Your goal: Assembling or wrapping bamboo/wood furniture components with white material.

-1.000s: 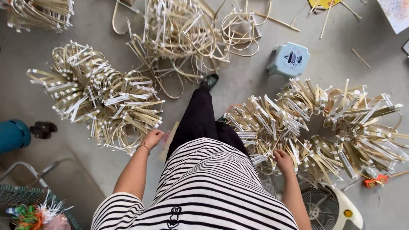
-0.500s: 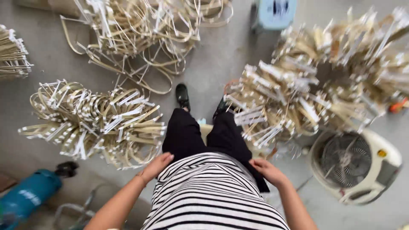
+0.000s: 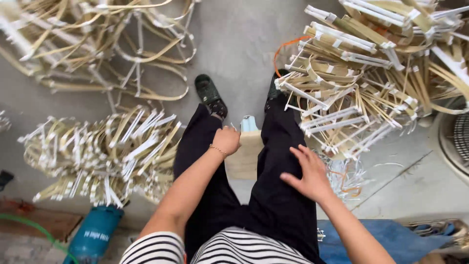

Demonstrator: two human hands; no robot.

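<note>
Partly hidden wooden board [image 3: 246,156] between legs

Fan [image 3: 457,139] cropped at right edge; left hand [image 3: 225,140] contents unclear

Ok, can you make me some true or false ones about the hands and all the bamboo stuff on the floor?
1. The left hand rests on a pale wooden block between the legs. True.
2. The right hand grips a bamboo strip. False: it lies open on the black trouser leg, holding nothing.
3. A bundle of bamboo strips lies to the person's left. True.
4. The teal gas cylinder stands by the fan. False: it lies at the lower left, far from the fan at the right edge.
5. The person is barefoot. False: a dark shoe shows on the left foot.
</note>
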